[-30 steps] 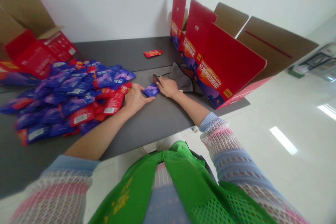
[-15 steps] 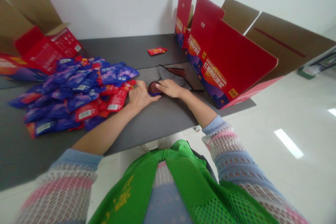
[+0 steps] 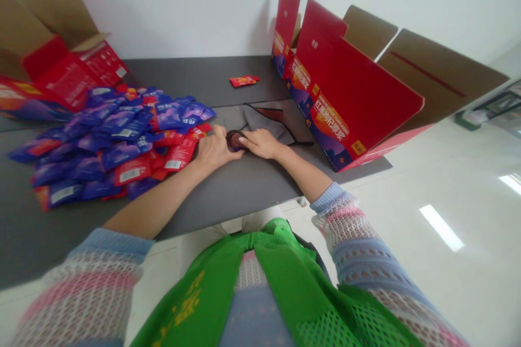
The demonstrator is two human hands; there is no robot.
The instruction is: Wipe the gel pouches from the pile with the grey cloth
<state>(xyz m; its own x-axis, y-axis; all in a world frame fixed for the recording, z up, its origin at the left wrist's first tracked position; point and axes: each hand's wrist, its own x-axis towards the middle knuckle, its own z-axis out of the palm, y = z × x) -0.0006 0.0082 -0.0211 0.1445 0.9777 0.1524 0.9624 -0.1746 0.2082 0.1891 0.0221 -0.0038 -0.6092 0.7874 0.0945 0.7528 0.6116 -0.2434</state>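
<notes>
On the dark grey table, my left hand and my right hand meet around a small rounded maroon bundle with a dark rim. The fingers of both hands are closed on it from opposite sides; its underside is hidden, so I cannot tell what it is. Just beyond my right hand lies a flat grey cloth piece with black edging and a reddish-brown part. Left of my left hand, a heap of blue and red sachets reaches almost to my knuckles.
Red printed cartons with raised flaps stand in a row at the right. Another open carton is behind the heap at the left. Red sachets lie near the back of the table, whose front edge is before me.
Both hands have shifted slightly left with the maroon bundle between them. The bundle shows less of its top, and the blue patch beneath it is less visible. The view has turned slightly.
</notes>
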